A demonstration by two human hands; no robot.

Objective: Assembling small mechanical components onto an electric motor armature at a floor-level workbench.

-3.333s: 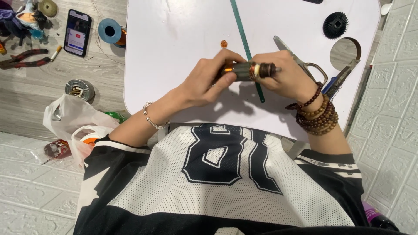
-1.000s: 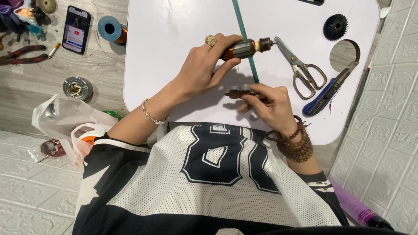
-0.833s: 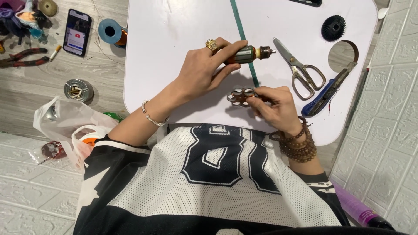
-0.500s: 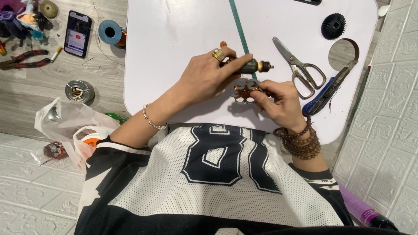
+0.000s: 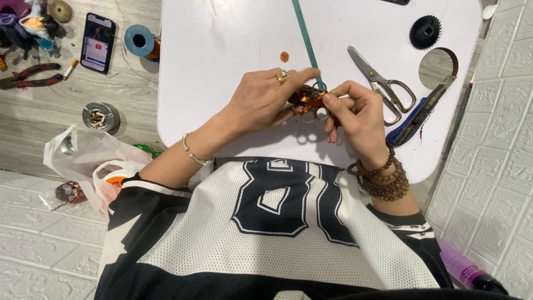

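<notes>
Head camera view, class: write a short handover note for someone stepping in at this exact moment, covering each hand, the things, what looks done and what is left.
Left hand: grips the copper-wound part over the white table, forefinger stretched out.
Right hand: pinches the same part from the other side.
Nearby: scissors and a blue-handled cutter right of the hands, black gear at the far corner, green strip running away from the hands.
Done: the part is held in both hands.
Left: cannot tell from this view.

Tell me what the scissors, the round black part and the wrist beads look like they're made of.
Scissors: dull grey metal, blades and handles alike. Round black part: matte and ribbed, probably plastic. Beads above the right hand: brown, lightly glossy, likely wood.
</notes>
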